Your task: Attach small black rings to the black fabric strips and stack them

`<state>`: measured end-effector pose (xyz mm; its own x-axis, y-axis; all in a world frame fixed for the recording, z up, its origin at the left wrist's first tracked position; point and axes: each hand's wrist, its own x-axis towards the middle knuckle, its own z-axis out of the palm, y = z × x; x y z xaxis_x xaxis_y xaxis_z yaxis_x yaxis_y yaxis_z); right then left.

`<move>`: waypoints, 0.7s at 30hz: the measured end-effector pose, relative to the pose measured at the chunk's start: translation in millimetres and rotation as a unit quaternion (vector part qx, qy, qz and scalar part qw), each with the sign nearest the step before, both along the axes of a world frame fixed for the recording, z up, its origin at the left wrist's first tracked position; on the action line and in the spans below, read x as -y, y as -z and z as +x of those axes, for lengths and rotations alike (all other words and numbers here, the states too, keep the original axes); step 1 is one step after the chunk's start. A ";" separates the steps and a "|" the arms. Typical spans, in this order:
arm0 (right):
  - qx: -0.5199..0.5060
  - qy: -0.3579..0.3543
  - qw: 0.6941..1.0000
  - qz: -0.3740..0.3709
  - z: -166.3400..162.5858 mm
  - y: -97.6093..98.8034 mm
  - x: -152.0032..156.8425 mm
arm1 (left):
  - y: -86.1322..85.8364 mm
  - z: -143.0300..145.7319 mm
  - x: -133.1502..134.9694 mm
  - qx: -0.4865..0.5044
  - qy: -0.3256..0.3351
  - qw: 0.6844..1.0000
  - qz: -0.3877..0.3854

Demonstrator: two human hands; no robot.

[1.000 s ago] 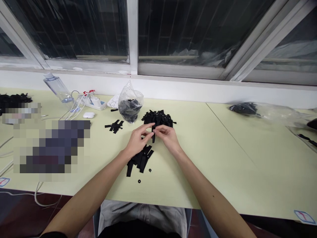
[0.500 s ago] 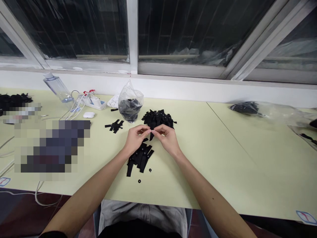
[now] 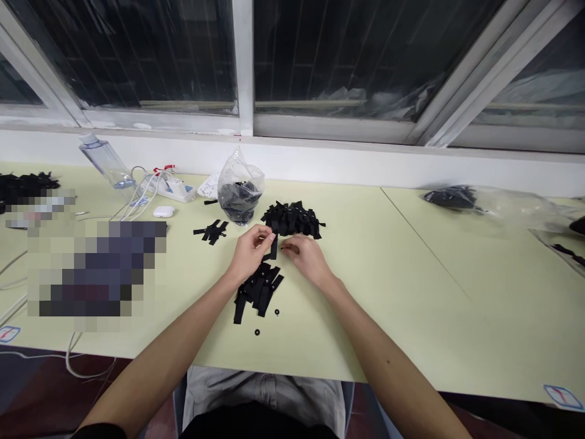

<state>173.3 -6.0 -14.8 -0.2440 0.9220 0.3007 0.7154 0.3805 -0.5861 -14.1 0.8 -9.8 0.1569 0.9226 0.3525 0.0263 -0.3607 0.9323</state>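
Note:
My left hand [image 3: 250,253] pinches a short black strap [image 3: 273,246] that hangs down from its fingertips above the pale green table [image 3: 411,286]. Just right of it, my right hand [image 3: 307,256] has its fingers curled low over the table, pinching something small that I cannot make out. Behind both hands lies a heap of black straps [image 3: 292,219]. Below my left hand sits a smaller pile of black straps [image 3: 256,291]. Two small black round pieces [image 3: 276,313] lie near that pile.
A clear plastic bag [image 3: 240,194] with dark parts stands behind the hands, and a few loose straps [image 3: 211,231] lie to its left. Farther left are a plastic bottle [image 3: 106,161], a white power strip [image 3: 171,188] with cables and a white earbud case [image 3: 163,211]. Another bag [image 3: 484,204] lies at the right.
The hands have parted. My left hand keeps the strap, which now hangs from it alone, and my right hand has dropped toward the table beside the heap.

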 end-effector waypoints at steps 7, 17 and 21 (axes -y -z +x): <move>0.050 0.020 0.998 0.008 -9.4 -1.7 4.6 | 2.0 -0.5 -0.8 0.011 0.017 1.000 -0.019; 0.128 0.054 0.990 -0.015 -9.1 -0.4 3.0 | 2.9 0.7 1.8 0.001 0.032 0.999 -0.021; 0.143 0.048 0.989 0.002 -9.1 0.7 5.0 | 3.9 0.9 1.1 0.000 0.031 0.999 -0.026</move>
<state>164.3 -11.0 -15.5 -0.2311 0.9439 0.2360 0.8846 0.3048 -0.3529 -13.2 -0.3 -13.8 0.2137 0.9283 0.3042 0.0055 -0.3125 0.9499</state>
